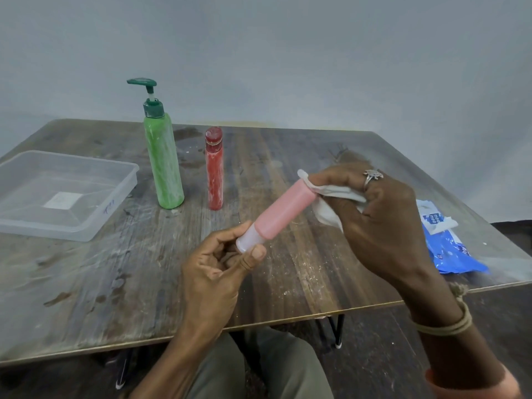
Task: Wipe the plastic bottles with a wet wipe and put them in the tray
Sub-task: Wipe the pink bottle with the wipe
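A pink bottle (283,210) with a whitish cap is held tilted above the table. My left hand (218,266) pinches its cap end between thumb and fingers. My right hand (374,214) holds a white wet wipe (331,203) wrapped round the bottle's far end. A tall green pump bottle (164,159) and a smaller red bottle (214,171) stand upright on the table behind. The clear plastic tray (115,197) sits at the left with no bottle in it.
A blue wet-wipe pack (449,246) lies near the table's right edge. The worn wooden table (86,283) ends just in front of my knees. A pale wall stands behind the table.
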Demonstrator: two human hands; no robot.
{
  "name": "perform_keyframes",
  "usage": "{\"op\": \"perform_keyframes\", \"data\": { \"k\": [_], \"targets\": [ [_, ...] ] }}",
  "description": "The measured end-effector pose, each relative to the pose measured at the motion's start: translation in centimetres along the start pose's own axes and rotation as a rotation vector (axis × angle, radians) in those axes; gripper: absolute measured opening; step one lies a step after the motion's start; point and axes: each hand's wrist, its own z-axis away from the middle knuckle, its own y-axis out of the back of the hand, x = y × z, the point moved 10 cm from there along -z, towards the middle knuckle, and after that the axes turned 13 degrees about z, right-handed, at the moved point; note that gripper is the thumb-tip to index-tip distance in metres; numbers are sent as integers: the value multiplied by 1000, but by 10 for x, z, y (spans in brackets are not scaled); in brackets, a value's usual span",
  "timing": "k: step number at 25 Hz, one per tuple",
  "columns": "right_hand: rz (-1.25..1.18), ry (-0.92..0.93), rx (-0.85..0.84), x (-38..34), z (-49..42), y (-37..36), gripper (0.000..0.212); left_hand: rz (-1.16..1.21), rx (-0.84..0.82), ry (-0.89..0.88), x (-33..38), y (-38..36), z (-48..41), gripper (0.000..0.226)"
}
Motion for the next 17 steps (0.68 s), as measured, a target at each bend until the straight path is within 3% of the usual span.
{"op": "perform_keyframes", "data": {
  "k": [3, 8, 11, 14, 17],
  "targets": [
    [35, 59, -77, -4, -1, -1, 28, -131, -12, -188, 18, 4, -3, 36],
    [-128, -186, -313, 17, 8, -17, 17, -789, -104, -909, 64, -13, 15, 36],
    [-235, -262, -342, 27, 12, -20, 19, -941, -104, -1139, 76, -20, 26, 39],
    [-272, -301, -325, 32, 17, -25, 19, -937, -129, -1163, 76, -21, 28, 39],
    [-210, -265, -279, 31, 16, -19, 20, -769, -178, -869, 64, -13, 10, 38]
  ]
}}
